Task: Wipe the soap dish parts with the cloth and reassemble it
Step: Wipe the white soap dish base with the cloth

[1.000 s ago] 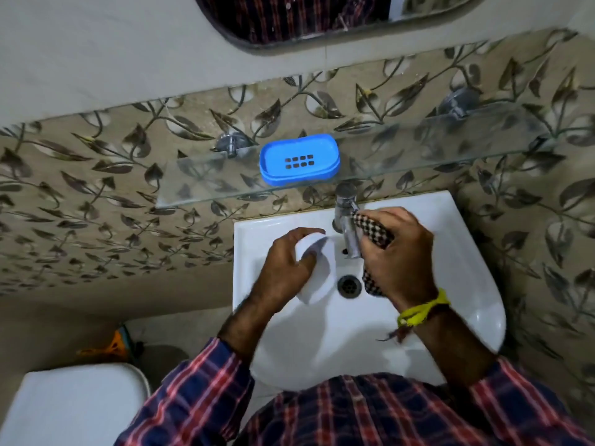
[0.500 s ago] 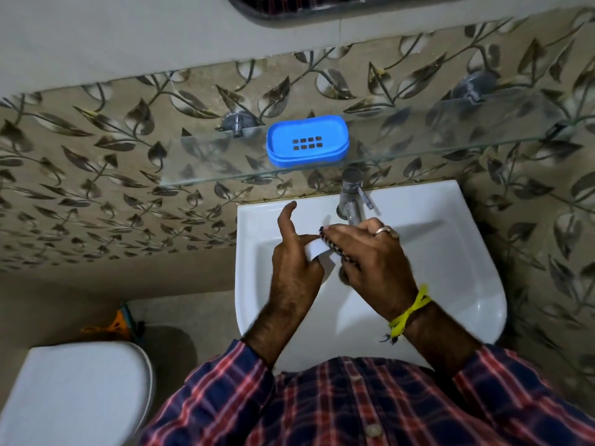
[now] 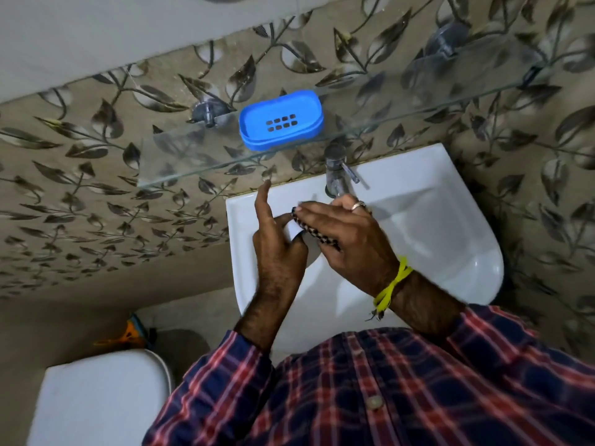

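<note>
Over the basin [image 3: 418, 220], the left hand [image 3: 277, 249] pinches a white piece [image 3: 292, 229], forefinger raised. The right hand [image 3: 347, 239] clasps the checked cloth [image 3: 314, 233] against it. The blue soap dish [image 3: 280, 120] sits on the glass shelf [image 3: 180, 162] at twelve o'clock. Advice: support the piece firmly and wipe every face.

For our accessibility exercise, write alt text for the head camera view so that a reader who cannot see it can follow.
Over a white sink, a person's left hand holds a small white piece while the right hand rubs it with a checked cloth. A blue soap dish sits on the glass shelf above the tap.
</note>
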Demonstrator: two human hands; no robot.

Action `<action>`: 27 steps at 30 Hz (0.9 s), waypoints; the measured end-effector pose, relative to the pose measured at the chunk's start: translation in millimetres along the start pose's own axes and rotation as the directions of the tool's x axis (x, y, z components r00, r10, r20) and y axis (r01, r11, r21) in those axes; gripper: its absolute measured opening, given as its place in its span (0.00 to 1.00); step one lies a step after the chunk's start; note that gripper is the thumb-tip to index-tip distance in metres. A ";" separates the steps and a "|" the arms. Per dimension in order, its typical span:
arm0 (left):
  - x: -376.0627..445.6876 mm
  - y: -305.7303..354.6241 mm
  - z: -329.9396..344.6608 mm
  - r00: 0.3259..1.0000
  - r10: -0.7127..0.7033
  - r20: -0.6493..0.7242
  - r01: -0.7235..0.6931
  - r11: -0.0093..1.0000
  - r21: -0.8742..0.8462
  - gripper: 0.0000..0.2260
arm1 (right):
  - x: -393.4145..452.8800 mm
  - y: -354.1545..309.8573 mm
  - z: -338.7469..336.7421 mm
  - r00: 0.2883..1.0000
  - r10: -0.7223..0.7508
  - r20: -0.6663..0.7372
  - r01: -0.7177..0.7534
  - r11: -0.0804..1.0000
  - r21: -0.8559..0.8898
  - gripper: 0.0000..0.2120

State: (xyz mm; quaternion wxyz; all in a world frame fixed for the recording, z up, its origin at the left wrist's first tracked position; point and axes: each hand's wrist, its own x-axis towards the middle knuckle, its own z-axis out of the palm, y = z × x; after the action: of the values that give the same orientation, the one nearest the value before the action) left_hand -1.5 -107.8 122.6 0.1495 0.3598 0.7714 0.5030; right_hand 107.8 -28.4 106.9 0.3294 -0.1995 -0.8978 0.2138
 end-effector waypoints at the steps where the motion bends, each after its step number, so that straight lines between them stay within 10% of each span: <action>1: -0.3 3.5 -1.0 1.000 0.022 -0.008 -0.022 1.000 -0.019 0.38 | -0.6 2.0 -0.1 0.999 0.011 -0.030 -0.010 1.000 0.015 0.22; 6: -8.8 8.0 4.3 0.998 0.029 -0.059 -0.035 0.994 -0.099 0.29 | -7.5 7.7 7.6 0.937 0.218 -0.272 -0.202 0.975 0.088 0.16; 12: 0.0 19.9 -2.8 0.998 0.046 0.031 -0.055 0.898 0.437 0.09 | 12.5 -1.2 -4.5 0.959 -0.084 -0.271 0.030 0.979 -0.200 0.14; 19: 3.3 13.3 -15.3 0.984 0.173 -0.042 -0.153 0.941 0.303 0.10 | 7.9 -4.1 -8.4 0.959 -0.040 -0.280 -0.006 0.987 -0.161 0.16; 27: 6.0 21.7 -20.1 0.997 0.006 0.081 -0.044 0.881 0.470 0.03 | 5.3 -15.0 2.1 0.967 -0.184 -0.176 0.130 0.951 -0.279 0.14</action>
State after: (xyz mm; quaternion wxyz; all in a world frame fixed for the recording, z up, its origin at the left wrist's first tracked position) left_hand -8.8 -111.9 151.5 0.0808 0.4144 0.8596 0.2880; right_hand 99.4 -38.7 115.9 0.4041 -0.1901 -0.8937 0.0435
